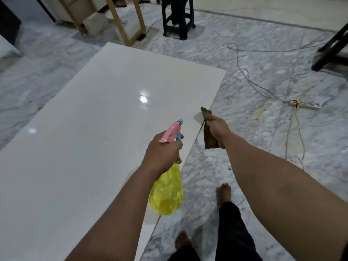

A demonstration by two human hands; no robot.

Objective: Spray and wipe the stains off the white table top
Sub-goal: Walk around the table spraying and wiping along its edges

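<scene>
The glossy white table top (pixel 90 113) fills the left and middle of the view, with lamp glare near its centre. My left hand (pixel 162 153) grips a spray bottle (pixel 166 193) with a yellow body and a pink head, its blue nozzle pointing out over the table near the right edge. My right hand (pixel 219 130) is closed on a brown cloth (pixel 209 129), held in the air just past the table's right edge. No stain is plainly visible on the surface.
Marble floor surrounds the table. A white power strip (pixel 305 104) with trailing cables lies to the right. A black plastic stool (pixel 178 17) and a wooden frame (pixel 130 21) stand beyond the far end. My bare feet (pixel 224 193) are beside the right edge.
</scene>
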